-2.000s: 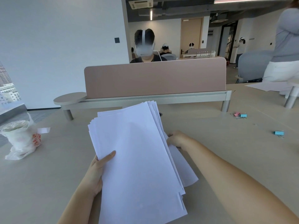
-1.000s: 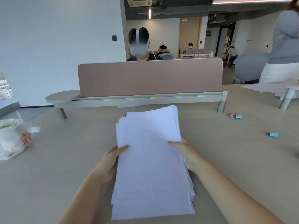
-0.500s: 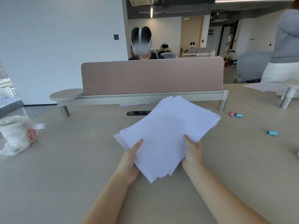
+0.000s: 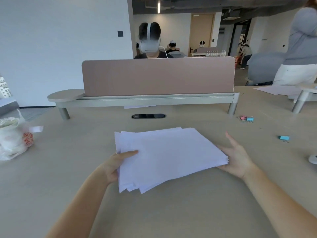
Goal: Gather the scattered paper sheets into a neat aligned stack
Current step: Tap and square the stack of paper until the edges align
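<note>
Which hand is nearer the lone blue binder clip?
Right. The right hand is at the edge of the paper stack facing the blue binder clip; the left hand grips the opposite edge.

matt white paper sheets [image 4: 168, 155], smooth matt table [image 4: 171, 212]

The fingers of the left hand [image 4: 115, 166] are hidden under the paper stack [image 4: 168, 155]; only the thumb shows. The plastic bag [image 4: 12, 140] is cut off by the left edge, and a white object [image 4: 313, 159] by the right edge; what it is, I cannot tell.
</note>
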Tool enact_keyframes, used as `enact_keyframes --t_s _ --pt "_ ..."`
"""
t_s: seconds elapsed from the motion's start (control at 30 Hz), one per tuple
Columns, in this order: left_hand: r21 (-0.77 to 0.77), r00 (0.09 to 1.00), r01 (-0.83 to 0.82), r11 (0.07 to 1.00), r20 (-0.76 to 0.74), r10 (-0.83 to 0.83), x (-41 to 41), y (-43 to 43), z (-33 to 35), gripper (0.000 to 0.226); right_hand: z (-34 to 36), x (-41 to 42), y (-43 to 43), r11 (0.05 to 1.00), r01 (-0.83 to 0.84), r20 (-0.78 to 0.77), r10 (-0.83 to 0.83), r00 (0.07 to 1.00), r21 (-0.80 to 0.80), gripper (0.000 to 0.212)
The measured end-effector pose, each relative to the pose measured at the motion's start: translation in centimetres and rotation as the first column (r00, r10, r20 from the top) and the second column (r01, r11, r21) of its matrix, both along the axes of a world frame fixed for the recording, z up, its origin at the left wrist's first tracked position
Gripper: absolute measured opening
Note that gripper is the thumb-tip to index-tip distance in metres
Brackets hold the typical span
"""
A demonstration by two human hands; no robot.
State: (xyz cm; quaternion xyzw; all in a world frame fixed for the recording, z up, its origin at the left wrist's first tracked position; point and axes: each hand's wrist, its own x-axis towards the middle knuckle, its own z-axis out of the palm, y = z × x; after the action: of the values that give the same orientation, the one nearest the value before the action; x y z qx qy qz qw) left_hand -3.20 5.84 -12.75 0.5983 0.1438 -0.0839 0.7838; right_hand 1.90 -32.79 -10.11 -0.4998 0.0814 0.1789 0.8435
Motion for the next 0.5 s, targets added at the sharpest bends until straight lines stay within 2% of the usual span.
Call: enact_keyframes --t_s 0.07,0.13,0.3,0.4,0.5 --pt "0.057 0.999 0.029 0.998 -0.026 -0.028 0.1 0.6 0.5 0.043 0.5 1.2 -0.5 0.962 -0.142 -0.043 0.136 0.990 -0.232 0.050" --pt "0.065 0.999 0.024 0.998 -0.048 -0.021 0.4 0.8 0.7 0.041 0.8 2.7 -0.4 0.850 -0.287 -0.096 0.274 0.957 -0.441 0.053" --pt "0.053 0.991 -0.111 0.992 -0.069 0.114 0.8 -0.4 0.5 0.044 1.4 4.3 1.9 0.658 -0.393 -0.171 0.377 0.910 -0.643 0.047" --pt "0.083 0.984 -0.174 0.981 -0.022 0.177 1.1 -1.5 0.5 0.043 1.1 4.3 3.3 0.652 -0.306 -0.086 0.347 0.934 -0.694 0.039" --pt "0.081 0.981 -0.187 0.979 -0.029 0.190 0.8 -1.1 0.7 0.042 0.9 4.1 2.9 0.723 -0.260 -0.073 0.279 0.957 -0.640 0.039"
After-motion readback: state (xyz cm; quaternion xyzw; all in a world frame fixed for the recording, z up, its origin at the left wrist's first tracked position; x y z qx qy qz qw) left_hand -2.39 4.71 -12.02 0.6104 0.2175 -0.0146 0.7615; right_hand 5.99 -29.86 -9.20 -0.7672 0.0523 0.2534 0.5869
